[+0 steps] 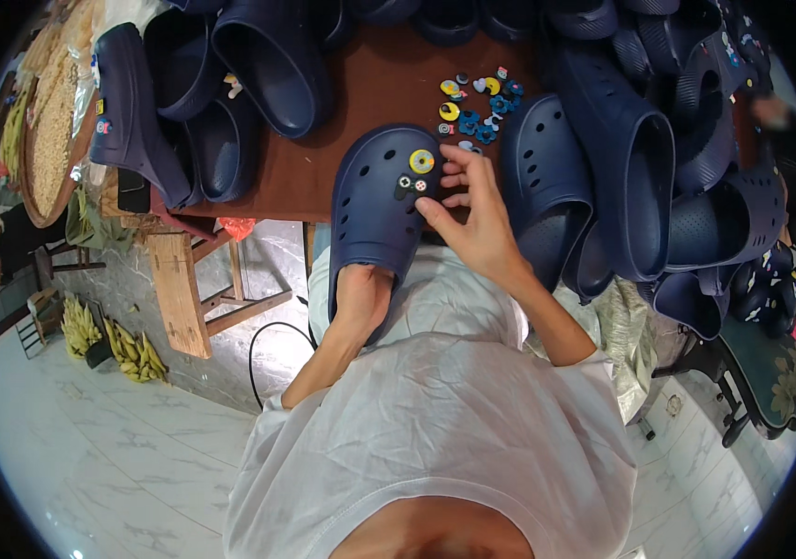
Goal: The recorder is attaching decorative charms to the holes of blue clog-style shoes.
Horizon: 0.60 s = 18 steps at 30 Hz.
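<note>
A navy blue clog [374, 214] lies toe-away across the table's near edge. My left hand [363, 296] reaches into it through the heel opening and holds it from within; its fingers are hidden under the upper. Two charms sit on the clog's upper: a yellow ring-shaped charm [422, 161] and, just below, a dark game-controller charm [411, 185]. At the clog's right side is my right hand [474, 200], open, thumb close to the controller charm and fingers apart near the toe's edge. Nothing shows between them.
Loose charms [472, 121] in yellow, blue and white lie beyond the clog on the brown tabletop [388, 74]. More navy clogs [547, 168] crowd the right, back and left [132, 112]. A wooden bench [179, 293] stands lower left; bananas [134, 352] rest on the floor.
</note>
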{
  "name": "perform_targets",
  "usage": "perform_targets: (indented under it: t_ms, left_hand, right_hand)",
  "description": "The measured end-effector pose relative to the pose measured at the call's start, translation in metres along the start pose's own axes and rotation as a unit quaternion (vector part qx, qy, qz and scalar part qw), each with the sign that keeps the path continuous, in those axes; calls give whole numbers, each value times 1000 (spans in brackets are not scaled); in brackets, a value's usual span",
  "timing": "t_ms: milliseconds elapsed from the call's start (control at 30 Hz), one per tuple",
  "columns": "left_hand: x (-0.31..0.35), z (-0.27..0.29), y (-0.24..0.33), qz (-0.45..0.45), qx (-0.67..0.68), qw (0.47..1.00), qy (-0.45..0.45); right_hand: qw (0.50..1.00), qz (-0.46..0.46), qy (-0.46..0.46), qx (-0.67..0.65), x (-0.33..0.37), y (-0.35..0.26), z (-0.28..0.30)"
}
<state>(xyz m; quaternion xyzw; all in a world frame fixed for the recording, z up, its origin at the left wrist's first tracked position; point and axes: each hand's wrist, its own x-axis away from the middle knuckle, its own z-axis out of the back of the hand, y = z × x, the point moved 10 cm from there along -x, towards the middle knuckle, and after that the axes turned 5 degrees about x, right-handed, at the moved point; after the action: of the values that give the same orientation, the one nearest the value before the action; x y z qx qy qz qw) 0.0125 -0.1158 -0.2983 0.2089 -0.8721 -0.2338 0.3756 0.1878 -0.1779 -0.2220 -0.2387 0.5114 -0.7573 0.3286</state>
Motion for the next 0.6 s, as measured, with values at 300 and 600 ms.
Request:
perform_targets:
  t_ms: [300, 600]
  left_hand:
    - [-7, 16, -5, 48, 124, 989, -56]
    - [-7, -13, 7, 36, 124, 984, -120]
  right_hand:
    - [989, 56, 8, 133, -7, -24, 41]
    - [891, 117, 8, 439, -36, -27, 58]
